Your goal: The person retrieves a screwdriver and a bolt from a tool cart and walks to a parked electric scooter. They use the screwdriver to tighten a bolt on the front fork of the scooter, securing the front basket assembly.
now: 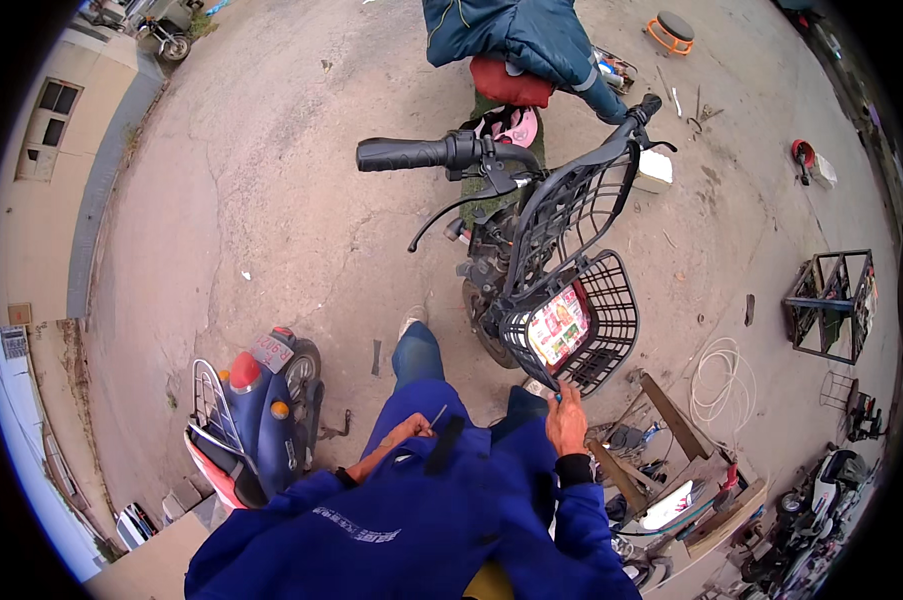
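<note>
Right now right hand [567, 420] sits nearer, fingertips touching lower rim of black front basket [611, 300], which rises up-ahead. Left hand [408, 430] is closed, probably around a thin tool [437, 416], at the thigh.

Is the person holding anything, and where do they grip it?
The left hand holds a thin metal tool by its lower end. The right hand touches the black basket at its bottom edge.

Basket [581, 300]: black plastic mesh, matt. Handlebar grip [401, 154]: black rubber, matt. Paper sheet in basket [559, 325]: glossy, printed. Scooter rear body [256, 415]: glossy blue and red plastic. Sleeves [421, 520]: blue cloth, matt. Ground [251, 200]: rough, cracked concrete. Crate [691, 470]: bare rough wood.
</note>
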`<state>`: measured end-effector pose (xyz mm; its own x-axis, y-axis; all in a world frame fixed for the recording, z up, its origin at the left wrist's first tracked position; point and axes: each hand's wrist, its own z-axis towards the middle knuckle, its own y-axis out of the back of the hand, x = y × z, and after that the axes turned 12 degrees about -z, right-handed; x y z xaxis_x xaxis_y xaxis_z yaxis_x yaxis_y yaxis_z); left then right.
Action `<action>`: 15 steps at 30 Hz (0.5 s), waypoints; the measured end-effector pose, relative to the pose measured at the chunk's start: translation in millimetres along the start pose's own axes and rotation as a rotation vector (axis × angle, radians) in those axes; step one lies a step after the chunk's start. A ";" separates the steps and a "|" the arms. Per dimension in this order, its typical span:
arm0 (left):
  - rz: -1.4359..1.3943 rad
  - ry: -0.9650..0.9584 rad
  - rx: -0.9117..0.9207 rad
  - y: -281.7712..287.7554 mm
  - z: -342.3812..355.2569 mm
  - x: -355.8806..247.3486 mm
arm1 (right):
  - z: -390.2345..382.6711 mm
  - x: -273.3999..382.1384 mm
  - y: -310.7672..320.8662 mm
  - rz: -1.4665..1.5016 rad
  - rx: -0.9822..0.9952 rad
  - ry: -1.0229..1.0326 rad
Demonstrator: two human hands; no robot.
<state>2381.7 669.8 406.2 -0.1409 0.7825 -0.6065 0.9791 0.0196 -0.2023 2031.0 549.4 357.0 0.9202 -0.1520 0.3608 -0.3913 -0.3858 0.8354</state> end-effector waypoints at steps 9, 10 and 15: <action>0.374 0.067 0.080 174.9 118.7 -78.1 | -5.1 52.9 -49.1 0.127 -0.377 -0.374; 0.315 -0.123 0.046 185.7 155.5 -88.1 | -5.8 52.1 -50.2 0.118 -0.383 -0.384; -0.187 -1.225 -0.054 131.0 218.7 -290.2 | 2.9 28.5 -68.6 0.126 -0.526 -0.372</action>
<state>2518.8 309.1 387.6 -0.2946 -0.3319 -0.8961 0.9300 0.1162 -0.3487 2084.1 568.9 308.8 0.7729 -0.5080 0.3802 -0.3628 0.1377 0.9216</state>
